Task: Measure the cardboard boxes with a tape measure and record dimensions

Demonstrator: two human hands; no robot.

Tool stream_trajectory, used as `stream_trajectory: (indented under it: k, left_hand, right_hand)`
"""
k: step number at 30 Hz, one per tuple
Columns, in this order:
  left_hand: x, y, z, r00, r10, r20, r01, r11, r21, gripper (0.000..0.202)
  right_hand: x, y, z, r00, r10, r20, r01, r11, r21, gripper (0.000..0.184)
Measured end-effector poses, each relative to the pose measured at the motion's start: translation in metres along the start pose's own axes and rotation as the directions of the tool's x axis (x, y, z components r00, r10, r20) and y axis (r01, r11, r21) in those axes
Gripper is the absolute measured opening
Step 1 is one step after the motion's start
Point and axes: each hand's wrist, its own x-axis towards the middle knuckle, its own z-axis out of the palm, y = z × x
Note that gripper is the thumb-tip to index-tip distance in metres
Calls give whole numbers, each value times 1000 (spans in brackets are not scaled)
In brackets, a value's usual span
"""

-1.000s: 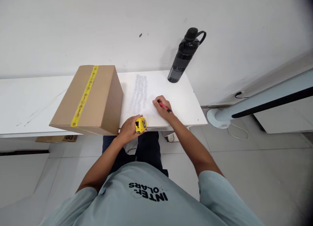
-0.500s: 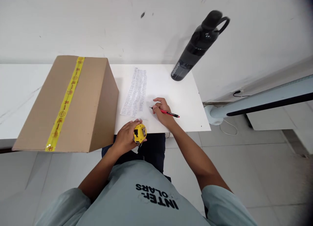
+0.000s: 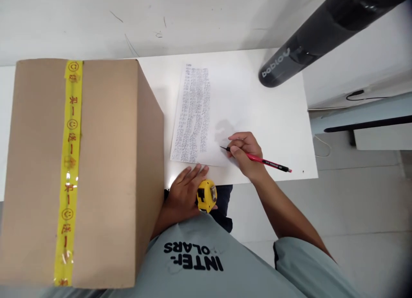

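My right hand [image 3: 246,154] pinches a red and black pen [image 3: 272,164], its thin tip low over the sheet, right of the writing; contact is hard to make out. Dense lines of small handwriting cover the left part of the white paper [image 3: 191,113]. At the table's front edge, my left hand [image 3: 186,188] lays its fingertips on the paper's lower edge. A yellow and black tape measure [image 3: 207,196] is held by that hand between its thumb and the side of its fingers.
A large cardboard box [image 3: 106,169] with yellow printed tape stands close on the left, overhanging the front edge. At the back right of the white table [image 3: 289,147] is a tall black bottle [image 3: 299,53]. A black cable [image 3: 355,93] lies beyond the table's right end.
My view has come closer and shifted, so the box and bottle look larger. The left hand's fingers now reach onto the paper's edge. Both hands keep their hold on the tape measure and pen.
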Motion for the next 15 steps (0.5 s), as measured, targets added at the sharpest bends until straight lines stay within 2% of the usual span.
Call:
stream_trajectory:
  k: [5, 8, 12, 15]
  left_hand:
    - [0, -3, -7, 997, -6, 71, 9, 999, -44, 89]
    - [0, -9, -7, 995, 28, 96, -24, 998, -50, 93]
    - [-2, -17, 1, 993, 88, 82, -88, 996, -8, 89]
    - [-2, -16, 4, 995, 88, 51, -86, 995, -51, 86]
  right_hand:
    - [1, 0, -2, 1000, 14, 19, -14, 1000, 23, 15]
    - [4, 4, -2, 1000, 16, 25, -17, 999, 29, 16]
    - [6, 9, -2, 1000, -3, 31, 3, 1000, 26, 15]
    - [8, 7, -2, 999, -19, 39, 19, 1000, 7, 15]
